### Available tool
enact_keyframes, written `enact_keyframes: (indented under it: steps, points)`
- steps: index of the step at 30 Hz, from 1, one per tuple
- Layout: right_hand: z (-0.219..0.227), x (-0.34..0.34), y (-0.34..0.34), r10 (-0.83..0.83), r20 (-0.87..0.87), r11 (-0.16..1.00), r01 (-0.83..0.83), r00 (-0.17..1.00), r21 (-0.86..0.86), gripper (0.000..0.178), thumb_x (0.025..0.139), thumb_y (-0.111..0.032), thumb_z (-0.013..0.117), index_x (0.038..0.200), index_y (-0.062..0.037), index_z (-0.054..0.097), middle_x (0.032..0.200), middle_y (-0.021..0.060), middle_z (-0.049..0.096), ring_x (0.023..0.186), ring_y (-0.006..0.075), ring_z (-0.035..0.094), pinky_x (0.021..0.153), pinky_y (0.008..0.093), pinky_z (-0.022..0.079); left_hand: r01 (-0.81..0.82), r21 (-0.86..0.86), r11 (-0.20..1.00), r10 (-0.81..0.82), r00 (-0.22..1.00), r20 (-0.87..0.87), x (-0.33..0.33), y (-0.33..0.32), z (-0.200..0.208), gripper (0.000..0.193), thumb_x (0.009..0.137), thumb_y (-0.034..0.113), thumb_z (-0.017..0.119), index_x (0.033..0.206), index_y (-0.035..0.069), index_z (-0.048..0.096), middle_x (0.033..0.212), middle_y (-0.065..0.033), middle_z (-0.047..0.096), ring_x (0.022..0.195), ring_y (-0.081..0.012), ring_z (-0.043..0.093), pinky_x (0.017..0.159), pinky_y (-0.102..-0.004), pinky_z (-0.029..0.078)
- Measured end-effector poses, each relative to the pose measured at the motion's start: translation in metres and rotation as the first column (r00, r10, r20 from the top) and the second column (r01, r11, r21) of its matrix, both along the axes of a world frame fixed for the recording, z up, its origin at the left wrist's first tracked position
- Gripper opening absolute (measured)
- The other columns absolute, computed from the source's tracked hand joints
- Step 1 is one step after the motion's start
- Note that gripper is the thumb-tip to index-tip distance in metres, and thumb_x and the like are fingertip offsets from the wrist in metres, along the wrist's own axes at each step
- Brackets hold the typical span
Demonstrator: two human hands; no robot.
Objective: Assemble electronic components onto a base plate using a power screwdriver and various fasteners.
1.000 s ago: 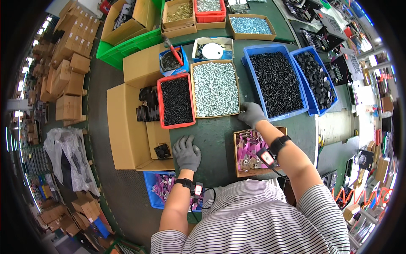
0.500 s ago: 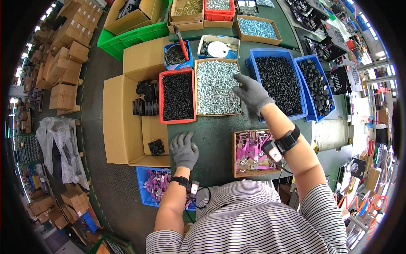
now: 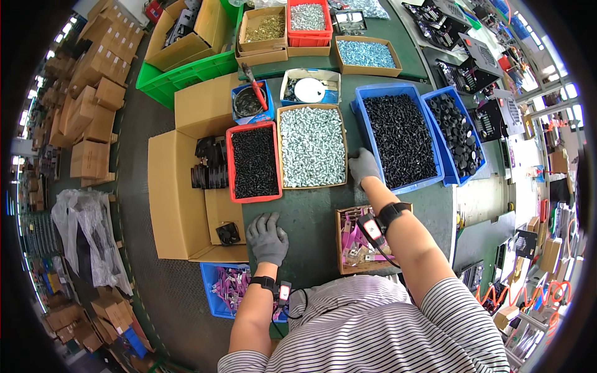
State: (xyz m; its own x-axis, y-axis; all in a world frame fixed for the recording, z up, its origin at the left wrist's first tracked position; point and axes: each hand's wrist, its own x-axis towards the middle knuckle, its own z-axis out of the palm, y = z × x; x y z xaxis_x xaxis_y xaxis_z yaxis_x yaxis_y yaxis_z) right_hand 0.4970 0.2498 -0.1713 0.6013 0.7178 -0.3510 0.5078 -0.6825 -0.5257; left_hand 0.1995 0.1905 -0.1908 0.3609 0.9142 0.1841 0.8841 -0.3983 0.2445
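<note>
My left hand (image 3: 267,239), in a grey glove, rests on the green table (image 3: 311,217) with its fingers apart and nothing in them. My right hand (image 3: 364,166), gloved the same, is between a shallow cardboard box of silver screws (image 3: 313,146) and a blue bin of small black parts (image 3: 403,140). Its fingers look curled in; what they hold, if anything, is hidden. Left of the screws stands a red tray of black screws (image 3: 255,163). A box of pink-purple metal parts (image 3: 349,242) sits below my right wrist.
A large open carton (image 3: 171,193) with black fans stands left of the table, above a blue bin of purple parts (image 3: 217,298). A tilted blue bin of black round parts (image 3: 457,133) is at right. Farther back are a blue box with a red-handled tool (image 3: 254,84) and more trays.
My right hand has moved from the right edge of the silver screws down toward the table gap beside the blue bin, its fingers curling in. My left hand stays on the table.
</note>
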Motion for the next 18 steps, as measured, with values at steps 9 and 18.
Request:
enact_keyframes:
  steps: [9,18]
  points:
    - [0.014,-0.015,-0.002,0.097,-0.164,0.725,0.043,0.982,0.687,0.024,0.088,-0.011,0.052,0.110,0.0001,0.055,0.098,0.0162,0.060,0.091,0.0270,0.058,0.082,0.0327,0.045,0.001,-0.050,0.999,-0.001,1.000,0.001,0.000,0.001,0.000,0.038,0.073,0.019,0.054,0.110,0.013,0.055,0.112,-0.0094,0.050,0.111,-0.0291,0.044,0.098,-0.0464,0.030]
    - [-0.030,0.019,0.063,-0.057,-0.313,0.898,0.185,0.948,0.398,0.030,0.084,-0.004,0.048,0.112,-0.0037,0.059,0.105,0.0167,0.063,0.097,0.0276,0.061,0.086,0.0318,0.045,0.013,-0.038,0.999,-0.012,1.000,0.020,-0.002,0.002,-0.003,0.038,0.073,0.019,0.054,0.110,0.013,0.054,0.111,-0.0087,0.050,0.110,-0.0287,0.044,0.098,-0.0463,0.030]
